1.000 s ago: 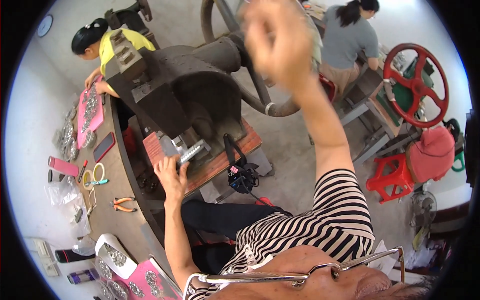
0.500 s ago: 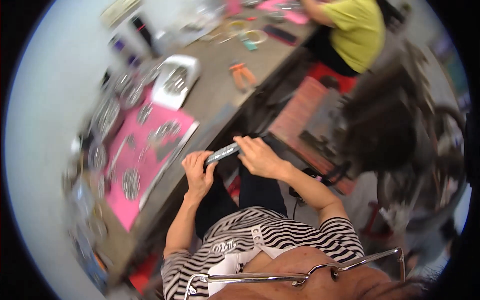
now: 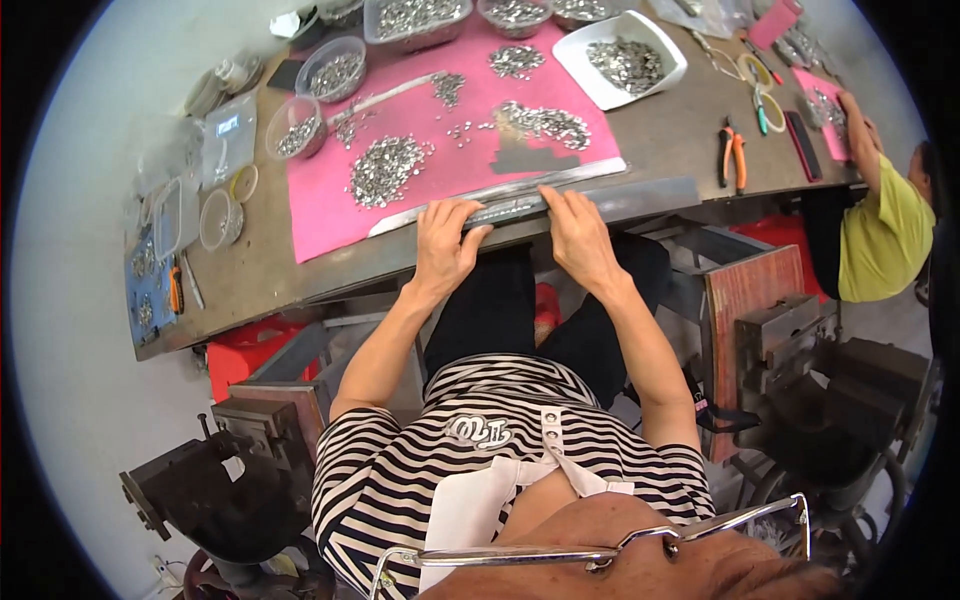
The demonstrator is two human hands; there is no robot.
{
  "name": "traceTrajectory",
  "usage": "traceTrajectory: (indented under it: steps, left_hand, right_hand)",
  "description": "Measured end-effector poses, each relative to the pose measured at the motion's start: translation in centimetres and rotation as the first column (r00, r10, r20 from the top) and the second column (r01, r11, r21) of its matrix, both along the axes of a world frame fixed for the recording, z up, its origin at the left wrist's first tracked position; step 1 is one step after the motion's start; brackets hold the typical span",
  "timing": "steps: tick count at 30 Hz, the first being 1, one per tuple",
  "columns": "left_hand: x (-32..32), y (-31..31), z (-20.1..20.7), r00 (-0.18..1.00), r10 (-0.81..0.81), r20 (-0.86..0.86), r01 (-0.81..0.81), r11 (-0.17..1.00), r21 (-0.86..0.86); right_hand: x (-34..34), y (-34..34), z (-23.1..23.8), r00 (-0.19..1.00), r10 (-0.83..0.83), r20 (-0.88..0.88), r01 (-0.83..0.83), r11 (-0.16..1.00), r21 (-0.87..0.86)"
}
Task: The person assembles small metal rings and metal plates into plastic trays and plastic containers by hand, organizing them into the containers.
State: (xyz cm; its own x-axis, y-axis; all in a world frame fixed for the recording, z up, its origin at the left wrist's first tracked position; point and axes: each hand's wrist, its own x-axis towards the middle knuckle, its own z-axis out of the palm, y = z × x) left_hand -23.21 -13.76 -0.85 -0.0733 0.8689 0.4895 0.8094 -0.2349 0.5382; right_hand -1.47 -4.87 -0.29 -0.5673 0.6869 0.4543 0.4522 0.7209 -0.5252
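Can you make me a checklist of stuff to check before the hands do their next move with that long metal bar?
1. Left hand holding the bar near its left end: ok.
2. Right hand at the bar's right end: ok.
3. Pliers away from both hands: ok, they lie farther right on the table.
4. Loose metal pieces all in containers: not ok, piles lie on the pink sheet.
5. Everything lined up inside the bar: cannot tell, too small to see.

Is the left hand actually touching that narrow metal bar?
Touching: the head view shows the left hand pinching the narrow metal bar between thumb and fingers.
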Motion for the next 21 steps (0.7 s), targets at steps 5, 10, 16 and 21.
traceTrajectory:
  steps: [5, 10, 16, 21]
  left_hand:
    - [-1.3, 1.3, -0.1, 1.0, 0.011, 0.027, -0.01, 0.999, -0.035]
    - [-1.6, 2.1, 0.2, 1.0, 0.029, -0.001, -0.029, 1.0, -0.006]
    - [-0.2, 1.7, -0.1, 0.998, 0.044, -0.052, -0.042, 0.998, 0.042]
    - [0.0, 1.9, -1.0, 0.998, 0.054, -0.042, -0.049, 0.993, 0.11]
  right_hand:
    - [-2.2, 1.2, -0.4, 1.0, -0.009, -0.027, 0.009, 1.0, 0.018]
    - [-3.0, 1.2, -0.6, 1.0, 0.001, -0.019, 0.001, 0.995, 0.098]
    - [-3.1, 1.2, -1.2, 0.999, -0.033, -0.02, 0.035, 0.992, 0.12]
    - [-3.3, 1.2, -2.4, 0.995, -0.046, -0.091, 0.055, 0.993, 0.108]
